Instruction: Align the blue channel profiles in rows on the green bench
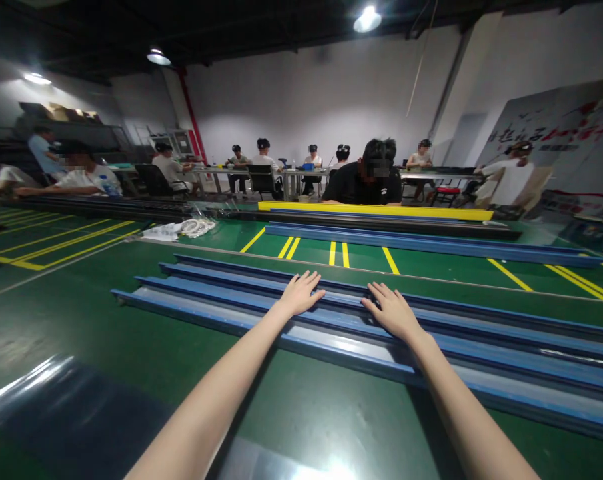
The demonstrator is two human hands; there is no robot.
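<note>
Long blue channel-shaped profiles (216, 297) lie side by side across the green table (146, 347), running from the left of centre out past the right edge. My left hand (301, 294) rests with spread fingers on the farther profiles, a little left of the middle. To its right, my right hand (390, 309) lies on the same profiles, fingers apart and palm down. A gap separates the two hands. Neither hand is wrapped round anything.
Beyond a grey strip lie another blue profile (431, 245), black profiles (411, 225) and a yellow bar (376, 211). White coiled material (197, 228) is at the left. A person in black (351, 183) leans behind the bars. Clear film (76, 407) covers the near left.
</note>
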